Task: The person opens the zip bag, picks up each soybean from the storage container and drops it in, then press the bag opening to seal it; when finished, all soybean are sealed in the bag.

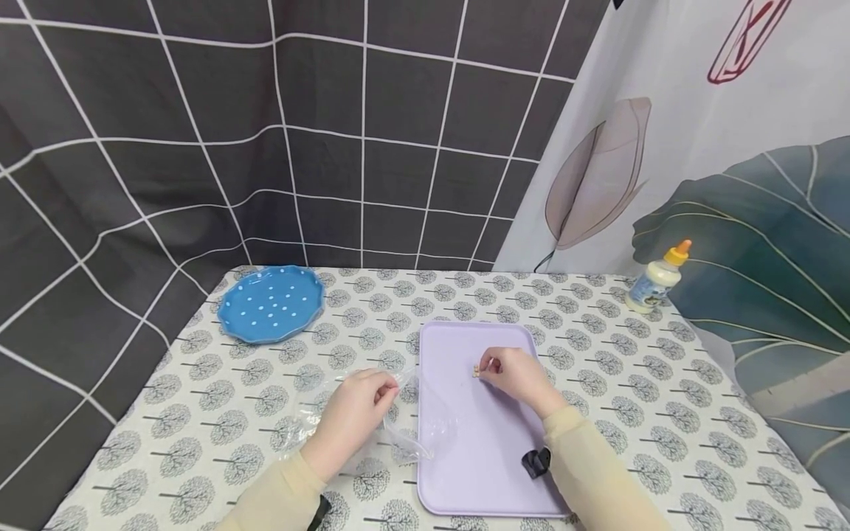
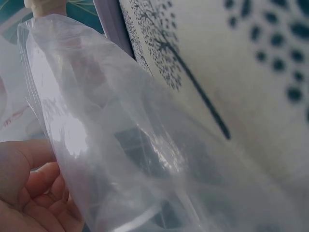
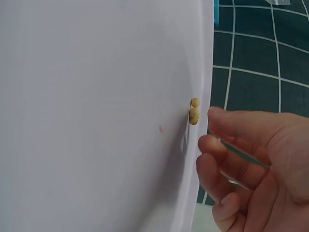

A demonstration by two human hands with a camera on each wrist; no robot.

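A clear plastic bag hangs from my left hand, whose thumb and curled fingers grip its edge. In the head view the bag spreads over the cloth and the left edge of a lilac tray. Several small, pale yellow beans lie close together on the tray. Over the tray's upper right part is my right hand, with its fingertips just beside the beans. The right wrist view shows a gap between those loosely bent fingers and the beans; nothing is held there.
A blue plate with white dots stands at the back left. At the back right is a glue bottle with an orange tip. The table wears a tree-patterned cloth. Behind it hangs a dark checked curtain.
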